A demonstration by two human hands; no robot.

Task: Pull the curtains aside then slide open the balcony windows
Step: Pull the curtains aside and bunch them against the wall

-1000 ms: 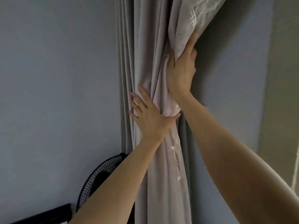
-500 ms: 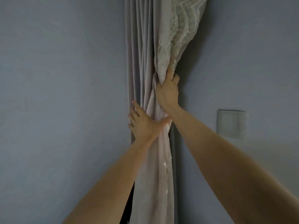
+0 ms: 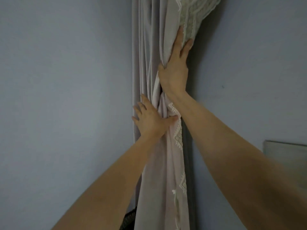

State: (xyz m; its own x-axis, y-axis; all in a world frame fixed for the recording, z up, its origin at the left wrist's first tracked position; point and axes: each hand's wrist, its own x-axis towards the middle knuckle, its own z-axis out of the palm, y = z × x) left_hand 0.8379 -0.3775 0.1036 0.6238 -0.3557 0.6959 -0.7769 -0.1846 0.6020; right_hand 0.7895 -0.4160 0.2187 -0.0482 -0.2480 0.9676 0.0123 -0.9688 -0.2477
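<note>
A pale pink-grey curtain [image 3: 149,47] hangs bunched in the corner between two blue-grey walls. A white lace sheer [image 3: 192,15] is gathered with it at the top right. My left hand [image 3: 152,121] lies flat on the bunched folds, its thumb hooked round the lace-trimmed edge. Higher up, my right hand [image 3: 174,70] presses the fabric toward the corner, fingers spread, with lace caught between two fingers. No balcony window shows in this view.
A light wall switch plate [image 3: 285,156] sits on the right wall beside my right forearm. The black grille of a fan [image 3: 127,219] peeks out at the bottom behind the curtain. Bare wall [image 3: 58,97] fills the left side.
My right hand has slid up the curtain and its fingers have spread over the lace. My left hand stays on the folds. The view has shifted slightly left.
</note>
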